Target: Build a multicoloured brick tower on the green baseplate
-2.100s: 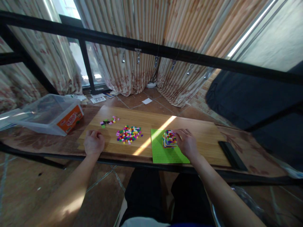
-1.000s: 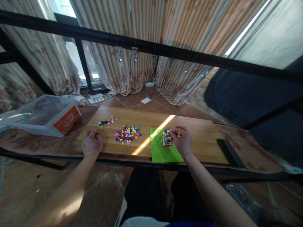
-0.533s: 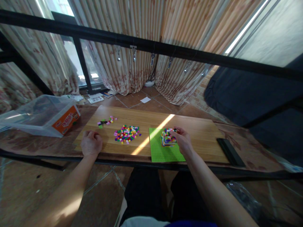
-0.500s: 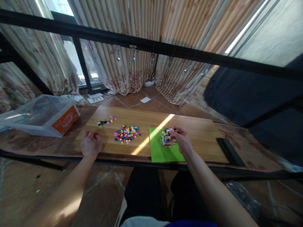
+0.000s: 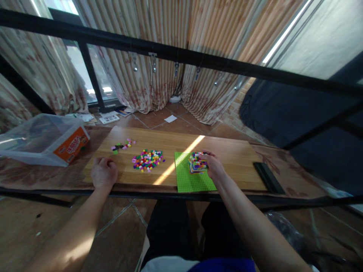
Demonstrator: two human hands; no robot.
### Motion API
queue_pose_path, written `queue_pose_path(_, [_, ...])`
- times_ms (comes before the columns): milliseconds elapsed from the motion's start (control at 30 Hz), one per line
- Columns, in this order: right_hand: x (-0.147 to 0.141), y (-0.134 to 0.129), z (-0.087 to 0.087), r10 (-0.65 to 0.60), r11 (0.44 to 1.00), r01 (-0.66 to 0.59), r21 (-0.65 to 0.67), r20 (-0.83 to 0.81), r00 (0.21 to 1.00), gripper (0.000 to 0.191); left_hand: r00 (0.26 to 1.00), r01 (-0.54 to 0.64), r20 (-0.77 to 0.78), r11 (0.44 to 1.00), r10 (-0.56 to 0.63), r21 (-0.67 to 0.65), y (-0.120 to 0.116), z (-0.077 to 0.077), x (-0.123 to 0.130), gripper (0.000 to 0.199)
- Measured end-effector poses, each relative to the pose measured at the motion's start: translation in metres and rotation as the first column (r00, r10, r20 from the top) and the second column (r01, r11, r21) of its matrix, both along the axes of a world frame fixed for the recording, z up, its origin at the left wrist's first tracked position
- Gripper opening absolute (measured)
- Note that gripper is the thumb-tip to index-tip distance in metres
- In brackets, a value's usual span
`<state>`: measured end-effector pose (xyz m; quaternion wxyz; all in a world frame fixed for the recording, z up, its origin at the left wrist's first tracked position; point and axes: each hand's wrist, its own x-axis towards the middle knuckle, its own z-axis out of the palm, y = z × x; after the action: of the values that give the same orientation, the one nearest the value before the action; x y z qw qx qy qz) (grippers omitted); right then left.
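Note:
A green studded baseplate (image 5: 188,183) lies on the wooden board (image 5: 232,158), and a multicoloured block structure (image 5: 197,164) stands on its upper part. My right hand (image 5: 213,166) is at the right side of the structure, fingers bent over its top edge; whether a small piece is between the fingertips is hidden. My left hand (image 5: 104,172) rests on the board's left end with its fingers curled in, and what they hold, if anything, cannot be seen. Between the hands lies a pile of small coloured bricks (image 5: 147,160). Behind my left hand is a smaller scatter of bricks (image 5: 121,146).
A clear plastic box (image 5: 42,136) with an orange label stands left of the board. On the right end lies a black oblong object (image 5: 268,177). A black metal bar (image 5: 181,54) crosses the view beyond the board, before striped curtains (image 5: 159,22).
The whole view has shifted slightly, so things appear a little further left. My right hand has moved slightly over the structure, its fingers lower against the side. My left hand stays in place.

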<state>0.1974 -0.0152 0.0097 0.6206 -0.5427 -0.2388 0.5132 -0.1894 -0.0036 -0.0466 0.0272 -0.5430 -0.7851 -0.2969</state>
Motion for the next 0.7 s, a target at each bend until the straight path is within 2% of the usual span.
queue_pose_path(200, [0.006, -0.012, 0.002, 0.002, 0.999, -0.005, 0.031, 0.075, 0.997, 0.049, 1.000, -0.015, 0.020, 1.000, 0.015, -0.008, 0.001, -0.001, 0.000, 0.024])
queue_pose_path(400, [0.033, -0.030, 0.009, -0.172, 0.983, 0.138, 0.126, 0.334, 0.927, 0.041, 1.000, -0.029, 0.008, 1.000, 0.029, -0.012, 0.001, -0.002, -0.001, 0.025])
queue_pose_path(500, [0.022, -0.042, 0.018, -0.274, 0.956, 0.204, 0.213, 0.381, 0.883, 0.033, 1.000, -0.025, -0.011, 1.000, 0.025, -0.003, 0.002, -0.005, -0.002, 0.024])
queue_pose_path(567, [0.000, -0.054, 0.022, -0.274, 0.943, 0.155, 0.294, 0.422, 0.864, 0.029, 1.000, -0.023, -0.016, 1.000, 0.023, -0.003, 0.003, -0.006, -0.003, 0.023])
queue_pose_path(600, [-0.014, -0.060, 0.023, -0.222, 0.947, 0.082, 0.310, 0.453, 0.863, 0.026, 1.000, -0.017, -0.016, 1.000, 0.017, -0.005, 0.003, -0.006, -0.003, 0.023])
queue_pose_path(667, [-0.044, -0.072, 0.020, -0.075, 0.947, -0.116, 0.300, 0.556, 0.827, 0.021, 1.000, -0.021, -0.022, 1.000, 0.021, -0.001, 0.003, -0.007, -0.003, 0.024])
queue_pose_path(700, [-0.059, -0.076, 0.017, 0.025, 0.931, -0.249, 0.266, 0.635, 0.772, 0.019, 0.999, -0.023, -0.026, 1.000, 0.023, 0.000, 0.003, -0.008, -0.003, 0.024])
